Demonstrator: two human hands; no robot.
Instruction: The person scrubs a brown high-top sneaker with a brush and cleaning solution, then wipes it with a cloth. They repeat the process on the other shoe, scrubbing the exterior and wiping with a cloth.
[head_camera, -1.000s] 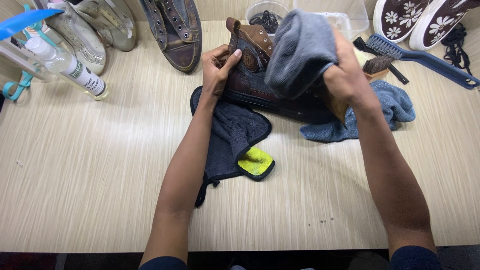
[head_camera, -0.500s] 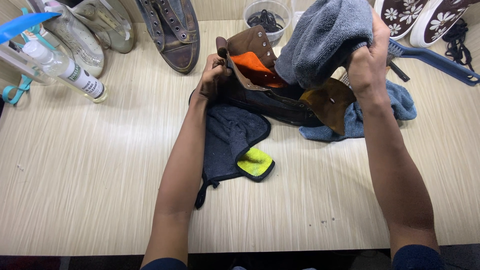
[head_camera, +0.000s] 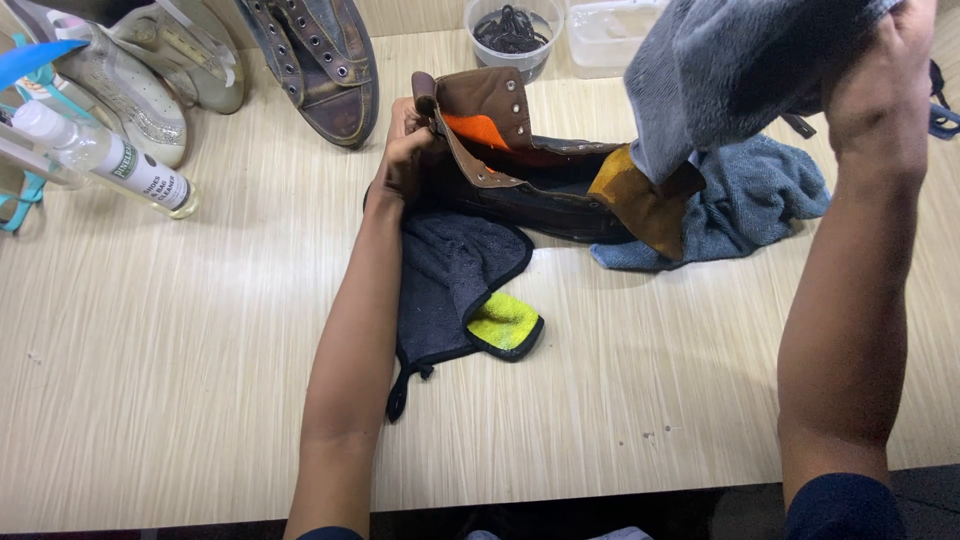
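Note:
A dark brown leather boot (head_camera: 520, 190) with an orange lining and a tan tongue lies on its side in the middle of the table. My left hand (head_camera: 405, 150) grips its ankle collar at the left end. Raised at the top right, my right hand (head_camera: 885, 85) is closed on a grey-blue cloth (head_camera: 730, 70) that hangs down over the boot's toe end. Beneath the boot lies a dark grey cloth (head_camera: 450, 280) with a yellow underside folded up at one corner.
A blue towel (head_camera: 740, 205) is bunched right of the boot. Worn shoes (head_camera: 320, 65) line the back left, with a clear spray bottle (head_camera: 105, 155) beside them. Behind the boot stand a round tub of dark laces (head_camera: 512, 30) and a clear box (head_camera: 610, 30).
My right hand has lifted the grey-blue cloth off the boot, up and to the right. The boot's collar and tongue have opened, showing the orange lining. The left hand stays on the collar.

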